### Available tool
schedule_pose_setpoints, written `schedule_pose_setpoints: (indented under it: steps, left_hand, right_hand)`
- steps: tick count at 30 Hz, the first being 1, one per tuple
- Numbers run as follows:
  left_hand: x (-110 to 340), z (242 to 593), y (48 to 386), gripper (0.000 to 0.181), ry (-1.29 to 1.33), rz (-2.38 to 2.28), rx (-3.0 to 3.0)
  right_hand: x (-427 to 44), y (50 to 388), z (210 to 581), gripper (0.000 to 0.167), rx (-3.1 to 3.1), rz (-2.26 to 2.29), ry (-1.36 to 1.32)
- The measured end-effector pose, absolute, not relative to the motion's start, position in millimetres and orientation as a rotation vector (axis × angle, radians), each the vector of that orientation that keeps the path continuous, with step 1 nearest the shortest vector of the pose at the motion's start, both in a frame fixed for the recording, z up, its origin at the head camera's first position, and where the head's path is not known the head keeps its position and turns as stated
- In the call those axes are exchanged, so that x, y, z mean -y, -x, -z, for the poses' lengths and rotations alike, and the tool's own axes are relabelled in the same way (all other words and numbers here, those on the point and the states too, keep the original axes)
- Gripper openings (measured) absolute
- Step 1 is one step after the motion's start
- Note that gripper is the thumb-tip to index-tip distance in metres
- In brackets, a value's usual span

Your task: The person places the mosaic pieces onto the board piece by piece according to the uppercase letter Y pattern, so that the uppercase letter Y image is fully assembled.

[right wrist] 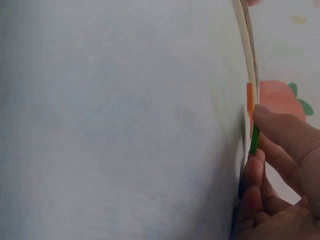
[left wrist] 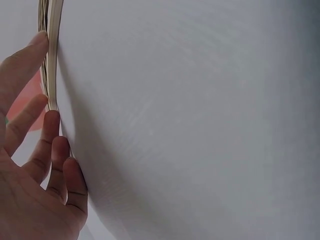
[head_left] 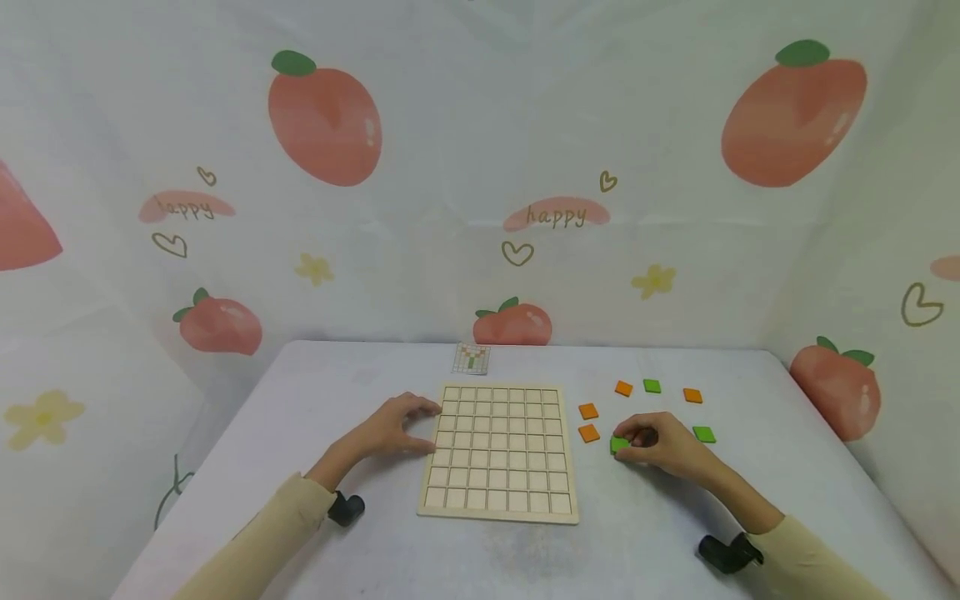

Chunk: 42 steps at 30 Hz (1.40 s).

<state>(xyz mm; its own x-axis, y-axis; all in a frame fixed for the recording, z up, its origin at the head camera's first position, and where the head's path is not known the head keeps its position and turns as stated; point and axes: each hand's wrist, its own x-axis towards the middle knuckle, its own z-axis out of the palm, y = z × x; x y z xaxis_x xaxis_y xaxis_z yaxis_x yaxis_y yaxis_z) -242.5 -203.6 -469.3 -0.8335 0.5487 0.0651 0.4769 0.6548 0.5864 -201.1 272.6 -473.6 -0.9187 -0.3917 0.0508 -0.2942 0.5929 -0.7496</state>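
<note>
A light wooden board (head_left: 498,452) with a grid of square recesses lies on the table. My left hand (head_left: 396,427) is at its left side, thumb and fingers spread, the tips touching the edge. In the left wrist view the fingertips of that hand (left wrist: 37,165) meet the board's side (left wrist: 53,60). To the right of the board, my right hand (head_left: 663,443) pinches a green square tile (head_left: 618,445) between thumb and fingers, low over the table. The right wrist view shows this green tile (right wrist: 255,139) edge-on in the right hand (right wrist: 285,170).
Orange square tiles (head_left: 588,412) and two further green tiles (head_left: 652,386) lie scattered right of the board. Behind the board is a small card (head_left: 471,358) with a coloured grid pattern. A white cloth with fruit prints (head_left: 450,125) hangs behind the table (head_left: 360,550).
</note>
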Motion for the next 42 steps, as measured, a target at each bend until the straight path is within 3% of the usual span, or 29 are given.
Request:
schedule_pose_setpoints:
  steps: [19,42]
  left_hand:
    - [204,469,242,0.06,-0.845,-0.903,-2.749]
    - [203,466,241,0.061,-0.832,-0.876,-2.745]
  right_hand:
    - [-278,206,466,0.026,-2.465,1.422,0.71]
    - [-239,207,466,0.027,-2.36,1.513,0.782]
